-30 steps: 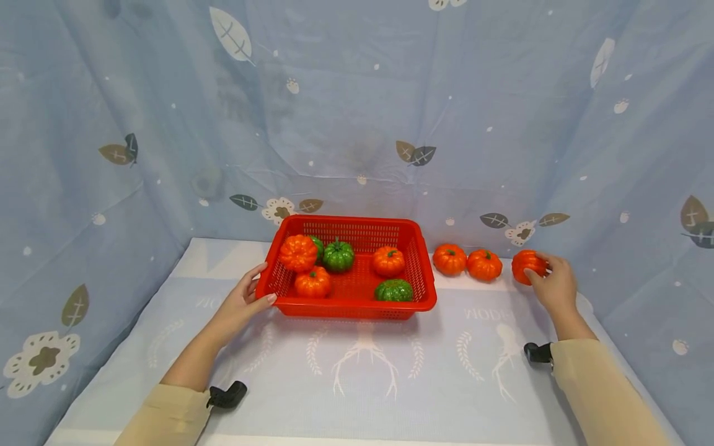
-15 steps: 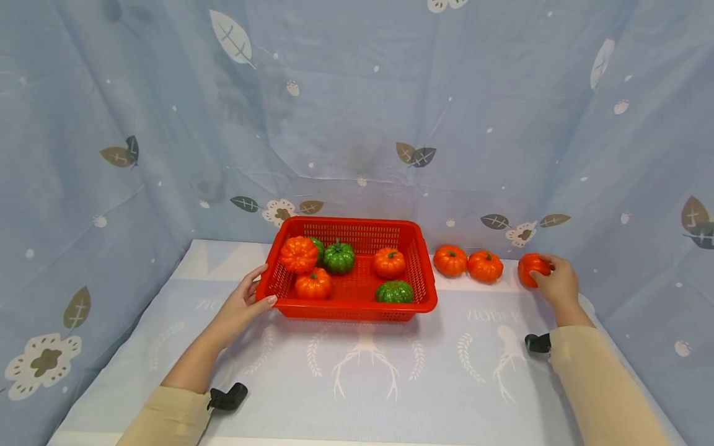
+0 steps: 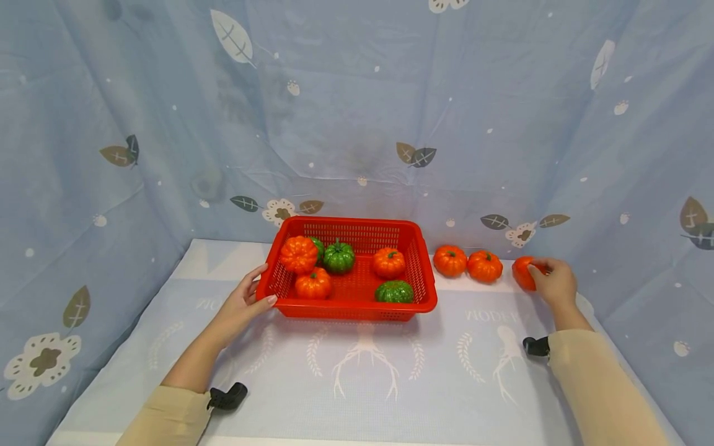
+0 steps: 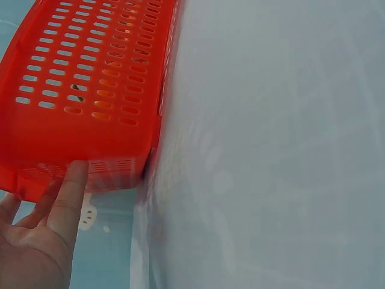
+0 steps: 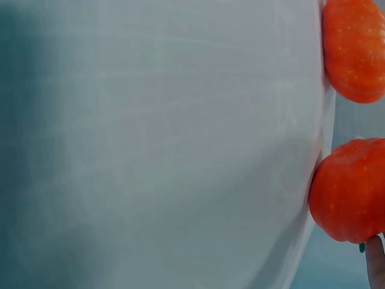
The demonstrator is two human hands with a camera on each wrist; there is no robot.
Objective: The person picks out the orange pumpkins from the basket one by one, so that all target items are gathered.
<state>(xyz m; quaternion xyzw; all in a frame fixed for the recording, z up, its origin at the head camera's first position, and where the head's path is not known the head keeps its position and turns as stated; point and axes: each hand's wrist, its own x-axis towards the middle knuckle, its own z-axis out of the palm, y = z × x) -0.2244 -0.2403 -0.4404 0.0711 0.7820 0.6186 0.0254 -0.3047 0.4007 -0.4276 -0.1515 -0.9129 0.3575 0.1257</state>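
In the head view, my right hand [image 3: 558, 286] pinches an orange toy pumpkin [image 3: 523, 273] at the right end of the back row. The same pumpkin [image 5: 346, 191] touches the cloth in the right wrist view, a fingertip [image 5: 376, 265] against it and a green stem peeking out below. My left hand [image 3: 237, 310], fingers spread, touches the left end of a red perforated basket [image 3: 357, 306]; in the left wrist view its fingers [image 4: 69, 201] lie against the basket's outer wall. The basket holds orange pumpkins [image 3: 388, 262] and green ones [image 3: 338, 257].
Two orange pumpkins, one nearer the basket [image 3: 450, 260] and one beside it [image 3: 484, 266], stand in line between the basket and my right hand. A pale patterned cloth [image 3: 413, 384] covers the table. Blue curtains [image 3: 357, 111] rise behind and at both sides.
The pumpkin at my right fingers shifted slightly right, then back left, and has turned a little. My left hand and the basket have stayed in place.
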